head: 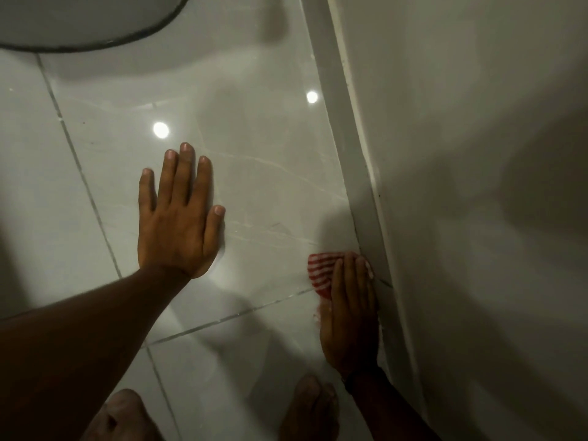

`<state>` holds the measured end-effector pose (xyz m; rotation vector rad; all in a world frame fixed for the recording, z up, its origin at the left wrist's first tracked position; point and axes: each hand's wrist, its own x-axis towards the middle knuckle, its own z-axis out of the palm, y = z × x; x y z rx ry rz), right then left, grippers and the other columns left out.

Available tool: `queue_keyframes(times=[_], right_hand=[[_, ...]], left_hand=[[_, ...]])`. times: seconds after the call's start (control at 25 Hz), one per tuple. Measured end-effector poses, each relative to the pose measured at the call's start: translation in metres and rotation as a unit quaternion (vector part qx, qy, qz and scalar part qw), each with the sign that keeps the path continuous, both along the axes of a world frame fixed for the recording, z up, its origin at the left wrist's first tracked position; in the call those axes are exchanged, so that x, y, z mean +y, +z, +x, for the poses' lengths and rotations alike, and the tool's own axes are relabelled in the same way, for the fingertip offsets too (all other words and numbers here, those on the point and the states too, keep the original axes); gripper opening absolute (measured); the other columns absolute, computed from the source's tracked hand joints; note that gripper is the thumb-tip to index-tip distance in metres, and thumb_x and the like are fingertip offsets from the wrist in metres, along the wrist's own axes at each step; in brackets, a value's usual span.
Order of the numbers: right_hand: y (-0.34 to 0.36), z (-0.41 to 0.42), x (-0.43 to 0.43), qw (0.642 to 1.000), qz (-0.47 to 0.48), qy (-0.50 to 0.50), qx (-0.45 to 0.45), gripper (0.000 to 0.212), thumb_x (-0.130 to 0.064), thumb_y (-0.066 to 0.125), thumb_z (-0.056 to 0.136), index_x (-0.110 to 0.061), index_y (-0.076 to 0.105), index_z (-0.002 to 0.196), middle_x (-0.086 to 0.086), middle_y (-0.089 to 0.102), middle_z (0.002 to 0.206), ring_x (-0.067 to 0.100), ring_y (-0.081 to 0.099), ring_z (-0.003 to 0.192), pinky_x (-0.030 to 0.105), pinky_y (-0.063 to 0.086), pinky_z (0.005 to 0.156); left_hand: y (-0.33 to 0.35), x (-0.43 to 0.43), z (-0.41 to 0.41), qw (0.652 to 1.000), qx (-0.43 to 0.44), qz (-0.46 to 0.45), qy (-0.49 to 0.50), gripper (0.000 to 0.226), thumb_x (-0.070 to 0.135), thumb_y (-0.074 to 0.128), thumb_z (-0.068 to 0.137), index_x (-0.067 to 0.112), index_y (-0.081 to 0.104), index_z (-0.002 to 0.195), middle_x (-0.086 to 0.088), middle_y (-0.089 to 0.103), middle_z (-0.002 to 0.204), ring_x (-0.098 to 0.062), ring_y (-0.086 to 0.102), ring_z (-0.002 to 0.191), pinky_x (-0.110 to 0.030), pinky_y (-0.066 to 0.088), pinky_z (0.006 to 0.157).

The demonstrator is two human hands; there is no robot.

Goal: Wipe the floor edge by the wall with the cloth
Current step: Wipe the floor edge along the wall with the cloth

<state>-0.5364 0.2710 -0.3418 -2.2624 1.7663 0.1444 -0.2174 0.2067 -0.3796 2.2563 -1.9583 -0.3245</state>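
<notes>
Both hands flat: left hand (178, 224) spread on floor tile (270, 173), right hand (348, 316) pressing cloth (319, 272) beside skirting (356, 148). I'd keep pressure even, hug seam.

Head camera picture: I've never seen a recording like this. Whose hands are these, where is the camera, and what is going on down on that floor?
There is no machine here. A person wears one wide-angle camera on the head, looking down at their own two bare hands. The left hand lies flat and open on the glossy pale grey tiled floor, holding nothing, seemingly as a prop. The right hand presses a red-and-white striped cloth onto the floor right beside the grey skirting strip at the foot of the white wall. The person's bare feet show at the bottom edge. The bright spots are lamp reflections. A round dark-rimmed object sits top left; I cannot tell what it is.
</notes>
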Motion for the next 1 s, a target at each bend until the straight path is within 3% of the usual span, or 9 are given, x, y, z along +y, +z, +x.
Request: queue_keyframes(times=[0.24,0.6,0.88,1.0], right_hand=[[0.004,0.073,-0.125,0.999,-0.003,0.012,-0.048,0.073,-0.029,0.049,0.098,-0.003,0.026,0.162,0.019,0.023,0.171,0.036,0.017,0.160,0.048,0.016,0.131],[-0.003,0.185,-0.314,0.997,-0.035,0.034,-0.052,0.068,-0.035,0.036,0.107,-0.005,0.014,0.164,0.017,0.014,0.174,0.032,0.009,0.162,0.043,0.007,0.132],[0.004,0.140,-0.245,0.998,-0.010,0.039,-0.058,0.075,-0.043,0.027,0.100,-0.006,0.018,0.164,0.016,0.019,0.173,0.033,0.014,0.161,0.046,0.014,0.132],[0.006,0.103,-0.178,0.997,-0.014,0.020,-0.074,0.071,-0.037,0.035,0.100,-0.007,0.023,0.164,0.016,0.023,0.172,0.032,0.015,0.161,0.045,0.015,0.132]], left_hand=[[0.003,0.000,-0.001,1.000,0.007,-0.003,-0.001,0.077,0.052,0.018,0.111,0.013,0.010,0.177,-0.014,0.003,0.187,-0.032,0.000,0.174,-0.058,0.002,0.139],[0.003,0.000,0.000,1.000,0.000,0.002,-0.005,0.078,0.051,0.021,0.110,0.011,0.012,0.177,-0.015,0.003,0.187,-0.033,0.001,0.173,-0.059,0.002,0.138],[0.001,0.001,0.000,1.000,-0.008,-0.005,-0.008,0.078,0.049,0.023,0.110,0.011,0.013,0.177,-0.015,0.005,0.187,-0.032,0.002,0.174,-0.056,0.000,0.139],[0.002,0.001,0.001,1.000,-0.007,-0.011,-0.009,0.078,0.048,0.025,0.109,0.010,0.014,0.176,-0.016,0.006,0.186,-0.034,0.003,0.173,-0.060,0.005,0.138]])
